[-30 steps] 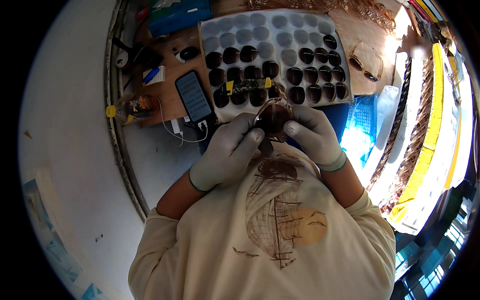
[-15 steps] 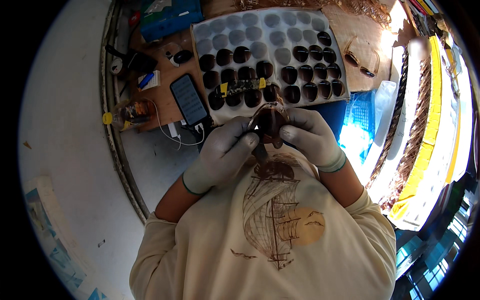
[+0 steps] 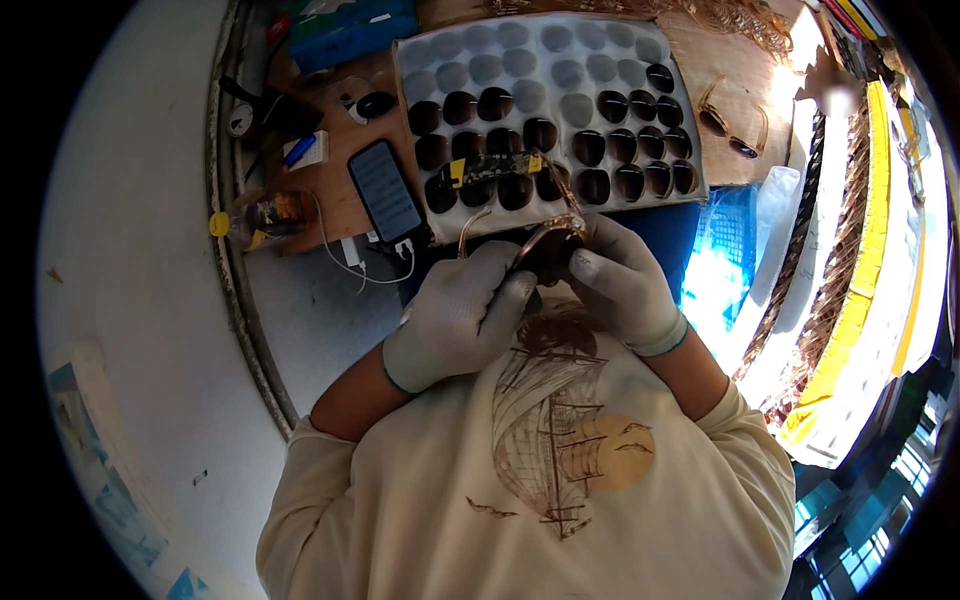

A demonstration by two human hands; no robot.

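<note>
Both my hands wear pale grey gloves and hold a pair of sunglasses (image 3: 551, 250) with a brown, see-through frame and dark lenses, close to my chest. My left hand (image 3: 468, 308) is closed round one side of it, fingers curled and thumb pressed in. With thumb and fingers, my right hand (image 3: 627, 283) pinches the other side. The temple arms stick up beyond my hands, toward the lens tray (image 3: 553, 118). Dark lenses fill the tray's nearer rows; paler round spots show in its far rows. On the near left lenses lies a dark strip (image 3: 490, 170) with yellow ends.
Left of the tray lie a phone (image 3: 384, 192) with white cables, a bottle (image 3: 270, 218) with a yellow cap and a blue box (image 3: 350, 32). Another pair of sunglasses (image 3: 732, 128) rests right of the tray. A blue basket (image 3: 722, 240) and bundled long brown strips (image 3: 815, 290) stand at the right.
The sunglasses have turned in my hands, so a temple arm now shows beyond my left hand. My left hand has shifted slightly right. The whole view has moved a little.
</note>
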